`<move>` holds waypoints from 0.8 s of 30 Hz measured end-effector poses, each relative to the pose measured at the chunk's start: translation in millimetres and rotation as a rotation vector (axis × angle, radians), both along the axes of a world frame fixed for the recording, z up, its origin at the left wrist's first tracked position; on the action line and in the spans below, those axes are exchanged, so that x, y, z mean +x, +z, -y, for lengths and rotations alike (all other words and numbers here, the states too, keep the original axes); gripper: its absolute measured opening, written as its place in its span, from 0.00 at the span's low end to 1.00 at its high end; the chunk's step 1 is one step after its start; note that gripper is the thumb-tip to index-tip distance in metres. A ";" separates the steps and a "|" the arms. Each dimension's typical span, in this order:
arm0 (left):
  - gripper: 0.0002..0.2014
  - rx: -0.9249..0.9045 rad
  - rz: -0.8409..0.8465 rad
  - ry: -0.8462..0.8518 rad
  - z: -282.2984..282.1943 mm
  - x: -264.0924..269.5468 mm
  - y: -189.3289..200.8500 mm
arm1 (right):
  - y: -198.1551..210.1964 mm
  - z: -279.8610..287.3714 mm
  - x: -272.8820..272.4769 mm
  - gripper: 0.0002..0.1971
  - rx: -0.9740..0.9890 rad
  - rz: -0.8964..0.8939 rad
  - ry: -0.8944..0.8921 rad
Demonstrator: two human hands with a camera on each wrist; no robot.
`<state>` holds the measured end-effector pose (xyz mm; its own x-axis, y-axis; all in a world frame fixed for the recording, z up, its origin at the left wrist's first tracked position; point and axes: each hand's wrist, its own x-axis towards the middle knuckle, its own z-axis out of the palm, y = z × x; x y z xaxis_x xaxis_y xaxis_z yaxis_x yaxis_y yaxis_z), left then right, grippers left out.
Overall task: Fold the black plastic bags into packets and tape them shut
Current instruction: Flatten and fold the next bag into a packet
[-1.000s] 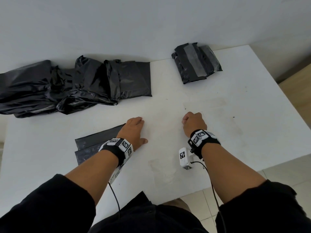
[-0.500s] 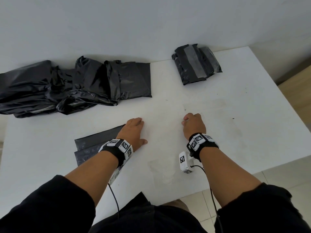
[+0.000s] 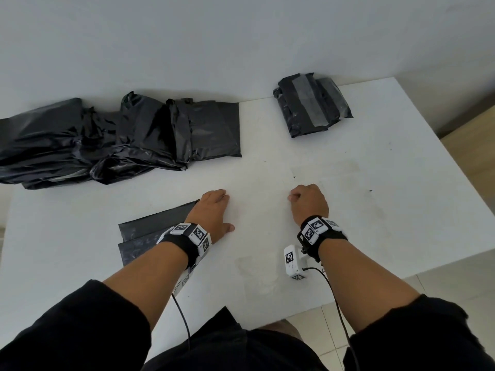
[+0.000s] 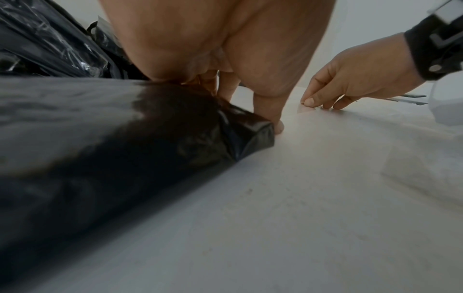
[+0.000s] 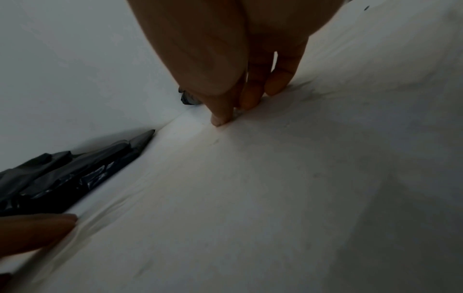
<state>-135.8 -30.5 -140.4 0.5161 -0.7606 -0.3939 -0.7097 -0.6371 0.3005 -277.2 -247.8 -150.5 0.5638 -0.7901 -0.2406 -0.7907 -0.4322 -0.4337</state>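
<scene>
The white counter [image 3: 334, 162] carries everything here. Near its front edge, left of centre, lies a flat folded black bag [image 3: 150, 231], and the left hand [image 3: 213, 214] rests on that bag's right end. The left wrist view shows the palm pressing the plastic down while the thumb stands against the bag's folded corner, its tip on the counter; the other fingers are mostly hidden, so I cannot tell whether they curl round the bag or merely press it.

To the right of the flat bag, apart from it, the right hand [image 3: 308, 203] sits knuckles up on the bare counter. Its fingers [image 4: 310, 102] are bent down with their tips at the surface, thumb and forefinger drawn together at the edge of a faint, clear strip of tape [image 4: 307, 109] that lies on the counter. The strip is barely visible, and whether the fingertips actually pinch it or only touch it cannot be made out.

Behind the flat bag, along the wall [image 3: 241, 44], a loose heap of black bags [image 3: 107, 140] spreads toward the counter's left end. Far back on the right of the flat bag, also near the wall, rests a finished packet [image 3: 310, 108] with grey tape bands across it.

Both wrists wear black straps with white marker blocks, cables trailing toward the person's dark sleeves.
</scene>
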 end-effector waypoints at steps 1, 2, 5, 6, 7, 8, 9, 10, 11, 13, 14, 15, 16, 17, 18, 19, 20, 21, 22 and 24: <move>0.44 0.002 0.000 -0.001 0.1 -0.1 0.2 | 1.3 0.4 1.6 0.08 -0.002 -0.009 -0.014; 0.44 0.002 0.002 -0.002 -0.1 -0.2 0.3 | 2.9 0.8 3.5 0.08 0.003 -0.025 -0.032; 0.44 0.008 0.009 -0.013 0.0 -0.3 1.3 | 7.9 0.7 9.0 0.09 0.012 -0.087 -0.039; 0.44 0.011 0.009 -0.015 0.1 -0.2 1.9 | 9.7 -0.7 9.9 0.08 0.006 -0.098 -0.029; 0.43 0.015 0.007 -0.017 0.1 -0.1 2.7 | 10.3 -2.9 10.0 0.08 -0.004 -0.101 -0.013; 0.43 0.017 0.004 -0.021 0.0 0.3 3.3 | 10.7 -5.3 9.6 0.07 -0.017 -0.095 0.009; 0.43 0.018 0.001 -0.026 -0.2 0.6 4.0 | 10.4 -7.8 8.5 0.06 -0.020 -0.079 0.034; 0.42 0.016 -0.004 -0.030 -0.5 0.9 4.2 | 9.8 -10.3 6.3 0.06 -0.011 -0.047 0.052; 0.42 0.011 -0.010 -0.030 -0.7 1.4 4.5 | 9.1 -12.4 4.0 0.07 0.014 -0.001 0.062; 0.41 -0.006 -0.028 -0.018 -1.1 1.9 4.8 | 10.2 -16.7 -1.0 0.06 0.104 0.124 0.072; 0.40 -0.020 -0.038 -0.007 -1.2 2.0 4.9 | 13.5 -19.9 -2.8 0.05 0.154 0.191 0.084; 0.40 -0.035 -0.049 0.006 -1.3 1.8 5.0 | 19.1 -24.0 -3.9 0.05 0.210 0.256 0.091; 0.39 -0.052 -0.060 0.017 -1.3 1.3 5.1 | 26.7 -28.7 -4.4 0.06 0.272 0.323 0.086; 0.38 -0.073 -0.069 0.027 -1.1 0.3 5.7 | 35.9 -33.0 -3.7 0.08 0.328 0.382 0.074; 0.38 -0.097 -0.079 0.040 -0.9 -0.7 6.0 | 44.3 -36.8 -2.2 0.10 0.374 0.431 0.062; 0.37 -0.127 -0.091 0.056 -0.5 -1.6 6.2 | 51.5 -40.5 -0.1 0.10 0.414 0.467 0.059; 0.36 -0.164 -0.103 0.074 0.0 -2.1 6.7 | 57.8 -44.5 2.3 0.09 0.453 0.498 0.068; 0.36 -0.207 -0.116 0.091 0.8 -2.9 8.4 | 63.8 -48.9 4.6 0.08 0.481 0.522 0.088; 0.36 -0.255 -0.133 0.111 1.8 -4.1 11.0 | 69.5 -53.4 6.7 0.09 0.499 0.544 0.114; 0.36 -0.347 -0.192 0.149 4.5 -6.0 18.7 | 84.1 -62.1 10.3 0.08 0.540 0.596 0.137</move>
<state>-141.8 -35.0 -121.6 0.5729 -0.7875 -0.2272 -0.5273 -0.5663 0.6335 -266.9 -185.7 -66.3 0.8006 -0.5658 -0.1973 -0.3165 -0.1197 -0.9410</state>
